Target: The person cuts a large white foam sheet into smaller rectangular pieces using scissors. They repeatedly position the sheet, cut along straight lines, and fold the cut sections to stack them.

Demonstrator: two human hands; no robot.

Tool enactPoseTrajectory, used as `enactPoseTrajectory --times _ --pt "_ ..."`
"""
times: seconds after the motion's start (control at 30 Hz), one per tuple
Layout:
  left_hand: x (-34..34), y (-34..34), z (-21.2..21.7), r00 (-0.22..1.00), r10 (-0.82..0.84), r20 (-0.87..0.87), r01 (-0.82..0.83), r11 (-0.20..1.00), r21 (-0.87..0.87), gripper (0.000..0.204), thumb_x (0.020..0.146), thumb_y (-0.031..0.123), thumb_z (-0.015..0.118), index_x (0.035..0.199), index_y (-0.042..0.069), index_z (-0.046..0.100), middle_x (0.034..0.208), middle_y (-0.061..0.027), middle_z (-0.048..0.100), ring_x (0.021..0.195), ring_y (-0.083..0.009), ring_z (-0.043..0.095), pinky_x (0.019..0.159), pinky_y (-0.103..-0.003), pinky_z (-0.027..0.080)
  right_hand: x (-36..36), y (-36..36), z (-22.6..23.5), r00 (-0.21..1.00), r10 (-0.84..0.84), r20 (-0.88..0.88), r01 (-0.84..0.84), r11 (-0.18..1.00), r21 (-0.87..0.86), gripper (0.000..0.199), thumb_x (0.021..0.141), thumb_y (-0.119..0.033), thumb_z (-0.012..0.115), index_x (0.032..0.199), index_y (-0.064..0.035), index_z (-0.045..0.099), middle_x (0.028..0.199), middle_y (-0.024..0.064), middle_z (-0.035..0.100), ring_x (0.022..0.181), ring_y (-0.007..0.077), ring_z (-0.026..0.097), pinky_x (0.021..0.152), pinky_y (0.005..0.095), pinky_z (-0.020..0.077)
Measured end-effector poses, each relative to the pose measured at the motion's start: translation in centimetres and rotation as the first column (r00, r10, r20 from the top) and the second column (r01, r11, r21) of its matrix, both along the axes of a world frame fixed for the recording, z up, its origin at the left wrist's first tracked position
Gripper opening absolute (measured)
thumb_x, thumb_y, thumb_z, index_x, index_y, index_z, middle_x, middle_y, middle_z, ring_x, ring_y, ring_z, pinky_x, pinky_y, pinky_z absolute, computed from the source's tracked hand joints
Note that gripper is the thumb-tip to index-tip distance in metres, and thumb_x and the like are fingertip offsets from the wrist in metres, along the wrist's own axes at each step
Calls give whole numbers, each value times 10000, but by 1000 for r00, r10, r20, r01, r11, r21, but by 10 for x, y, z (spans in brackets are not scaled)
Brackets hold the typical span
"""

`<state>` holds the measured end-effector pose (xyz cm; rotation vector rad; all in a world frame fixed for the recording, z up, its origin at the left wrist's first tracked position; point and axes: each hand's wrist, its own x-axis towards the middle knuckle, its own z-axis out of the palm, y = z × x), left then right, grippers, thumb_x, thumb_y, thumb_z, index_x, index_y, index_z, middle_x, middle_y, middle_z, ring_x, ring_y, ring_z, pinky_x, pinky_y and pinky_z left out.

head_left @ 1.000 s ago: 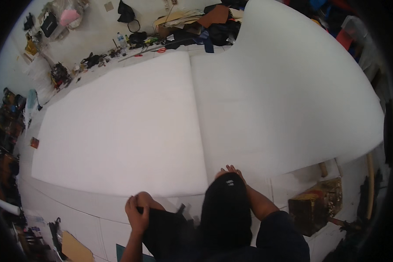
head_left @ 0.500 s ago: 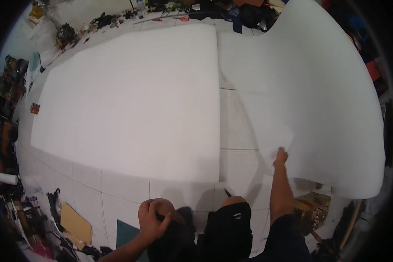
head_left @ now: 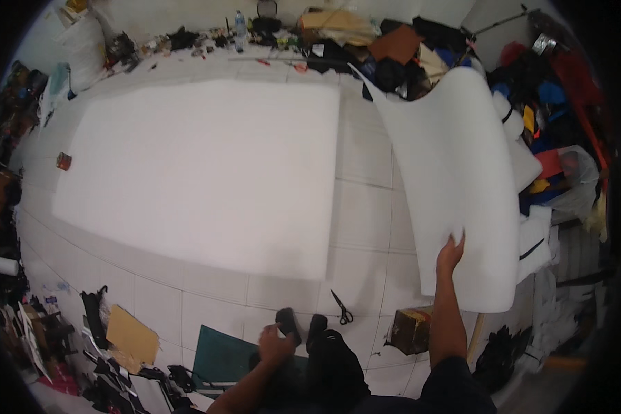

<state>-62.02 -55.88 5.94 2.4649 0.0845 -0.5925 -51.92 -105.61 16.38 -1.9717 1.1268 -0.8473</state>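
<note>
My right hand (head_left: 450, 250) grips the near edge of a large white foam sheet (head_left: 455, 172) and holds it lifted off the floor, curling up toward the back right. A second large white foam sheet (head_left: 200, 172) lies flat on the white tiled floor (head_left: 366, 228) to the left. My left hand (head_left: 276, 345) is low near my knee, fingers closed on a small dark object (head_left: 288, 323); what it is cannot be told. Black-handled scissors (head_left: 341, 308) lie on the tiles between my hands.
A small brown box (head_left: 410, 330) sits by my right leg. A green mat (head_left: 217, 355) and tan cardboard piece (head_left: 131, 336) lie at the lower left. Heaps of fabric, bags and clutter (head_left: 393, 48) line the far wall and both sides. A small can (head_left: 63, 161) stands left of the flat sheet.
The right sheet has been lifted off the floor and swung to the right, uncovering tiles between the two sheets. My view has risen and shifted.
</note>
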Motion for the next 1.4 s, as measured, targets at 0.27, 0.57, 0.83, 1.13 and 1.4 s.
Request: enactPoseTrajectory --times 0.27,0.57,0.83,1.13,1.4 --pt "203 -105 220 930 -297 -216 -12 564 -826 706 949 361 583 1487 18 281 1292 -261 551 1248 -365 512 1049 -418 398 -5 187 105 515 729 -452 -834 548 -66 792 644 83 572 1401 -134 486 1345 135 544 1227 359 527 975 410 494" --pt "248 -31 225 900 -434 27 426 868 -255 840 831 11 480 1562 216 121 975 -243 639 785 -400 638 735 -506 509 119 253 104 670 718 186 -579 349 737 761 871 -338 675 1492 -88 313 1483 248 357 1320 354 434 953 519 484" --pt "282 90 218 945 -325 35 289 779 -556 681 967 184 499 1554 197 155 1128 -233 610 1012 -365 625 886 -443 500 316 350 63 350 848 -398 -551 530 645 520 879 -205 522 1360 -16 468 1022 157 605 836 255 595 596 430 556" --pt "219 582 124 682 724 -109 -730 664 -161 604 877 467 645 1255 3 569 1112 -225 667 1028 -348 645 927 -400 493 432 410 -1 835 511 -206 -328 762 559 479 976 -294 471 1394 -63 433 1115 139 610 891 259 624 675 402 527" --pt "214 883 194 430 903 -30 -899 424 -109 540 859 372 682 1241 3 582 1108 -227 667 1013 -328 662 885 -392 512 567 535 39 879 430 -206 -310 844 438 364 973 -292 462 1199 -12 521 937 77 611 746 182 577 534 344 457"
